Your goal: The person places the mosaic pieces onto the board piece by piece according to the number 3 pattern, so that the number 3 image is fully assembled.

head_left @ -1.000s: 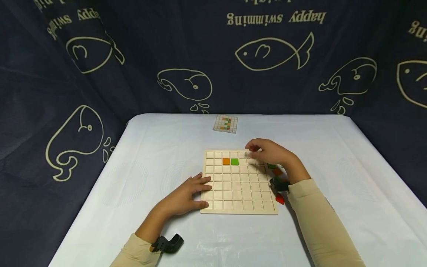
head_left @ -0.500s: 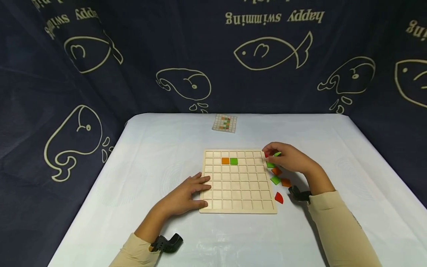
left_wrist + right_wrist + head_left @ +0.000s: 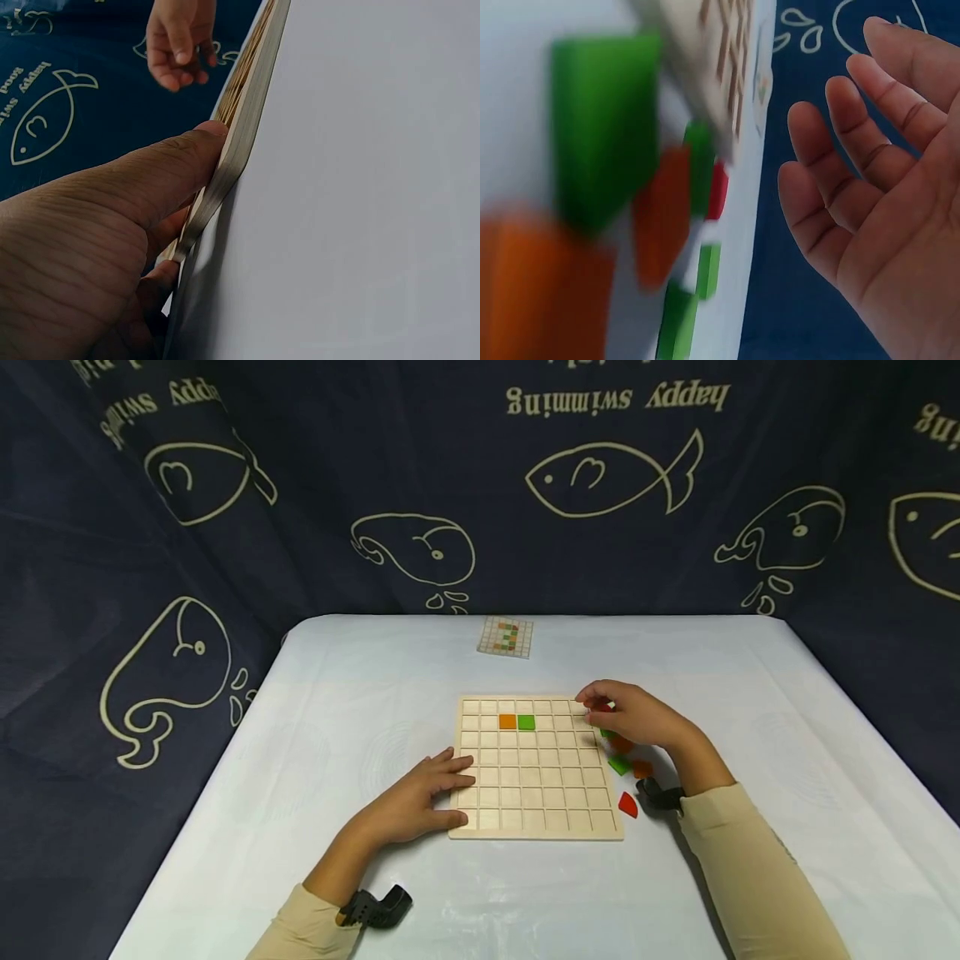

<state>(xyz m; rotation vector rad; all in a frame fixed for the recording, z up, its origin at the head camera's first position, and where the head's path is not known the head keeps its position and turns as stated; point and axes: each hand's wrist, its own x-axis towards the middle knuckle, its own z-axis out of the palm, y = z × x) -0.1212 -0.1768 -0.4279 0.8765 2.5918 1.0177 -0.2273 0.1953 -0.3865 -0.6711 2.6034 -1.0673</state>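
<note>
A wooden grid board (image 3: 540, 777) lies on the table, an orange square tile (image 3: 507, 722) and a green square tile (image 3: 527, 722) side by side in its upper rows. My left hand (image 3: 420, 797) rests on the board's left edge with fingers spread; its thumb (image 3: 212, 129) touches the rim in the left wrist view. Over the board's upper right corner hovers my right hand (image 3: 633, 714), fingers loosely bent. The right wrist view shows nothing in its fingers (image 3: 806, 139). Loose pieces lie below it, partly hidden, including a red one (image 3: 602, 709).
Right of the board lie a green tile (image 3: 619, 765), an orange tile (image 3: 642, 769) and a red quarter-round piece (image 3: 627, 805). A small pattern card (image 3: 506, 637) with a coloured grid is near the far edge of the white table (image 3: 337, 693). Behind hangs a dark printed cloth (image 3: 300, 468).
My right hand first drew back rightward from over the board to the loose pieces, then shifted slightly left to the board's corner. My left hand has stayed in place.
</note>
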